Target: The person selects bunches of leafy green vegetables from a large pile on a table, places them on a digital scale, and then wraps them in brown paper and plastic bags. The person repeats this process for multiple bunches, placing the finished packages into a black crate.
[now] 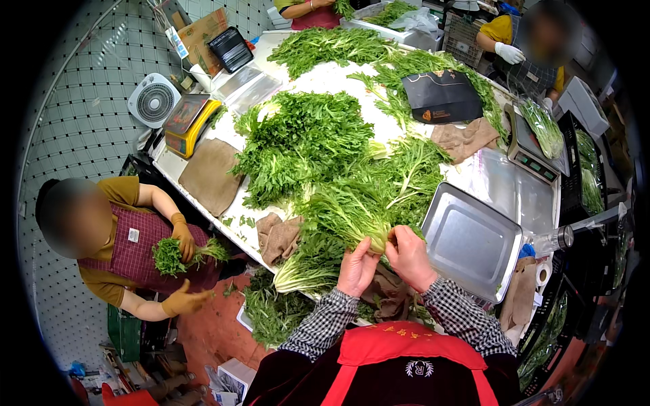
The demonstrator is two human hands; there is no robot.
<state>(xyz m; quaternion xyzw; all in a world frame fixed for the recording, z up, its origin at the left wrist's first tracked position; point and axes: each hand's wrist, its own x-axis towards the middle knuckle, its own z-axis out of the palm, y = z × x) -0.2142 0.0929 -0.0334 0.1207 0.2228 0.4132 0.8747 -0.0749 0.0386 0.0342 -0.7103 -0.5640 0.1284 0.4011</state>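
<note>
Between my fingers is a bunch of frilly leafy greens [350,215], its pale root end toward me and its leaves pointing away. My left hand [358,269] grips the base from the left. My right hand [410,258] pinches it from the right, fingertips close to the left thumb. Beyond the bunch lies a large heap of the same greens [310,142]. Another bunch [307,271] rests left of my left hand, its pale stems facing the table edge. A shallow metal tray [469,238] lies right of my right hand.
A yellow scale [190,127] stands far left, another scale [530,147] at right by plastic bags [508,177]. Brown cloths [278,237] lie near the left edge. A gloved co-worker [147,238] at left holds greens; others stand at the far side. Black crates [581,167] line the right.
</note>
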